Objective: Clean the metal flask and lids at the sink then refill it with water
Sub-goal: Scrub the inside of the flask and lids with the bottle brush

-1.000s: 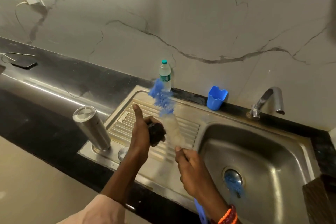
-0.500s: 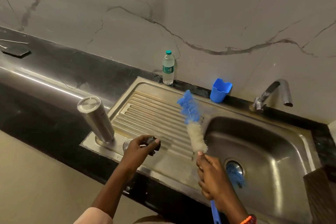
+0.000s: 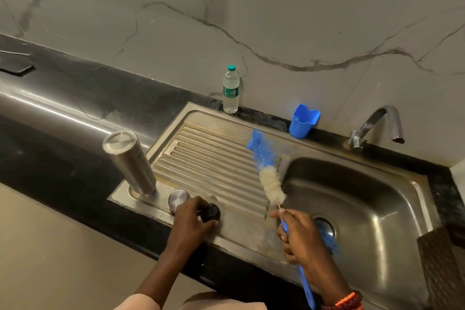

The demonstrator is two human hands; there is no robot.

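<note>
- Head view: I see the steel flask (image 3: 129, 162) inverted at the ribbed drainboard's (image 3: 214, 158) near-left corner, round metal lid (image 3: 178, 199) beside it.
- My left hand (image 3: 192, 221) curls around the black lid (image 3: 210, 212).
- My right hand (image 3: 300, 239) grips the blue-and-white bristly bottle brush (image 3: 266, 171) near the basin (image 3: 377, 209).

The metal flask (image 3: 129, 163) stands mouth-down on the near left corner of the sink's (image 3: 392, 209) ribbed draining board, its flat base uppermost. Just to its right a small round metal lid (image 3: 178, 200) lies on the board. Next to that lid sits a black lid (image 3: 210, 212), gripped by the left hand (image 3: 192, 219). The right hand (image 3: 303, 239) holds a blue-handled bottle brush (image 3: 270, 176) with white and blue bristles, tilted up over the board's right edge.
</note>
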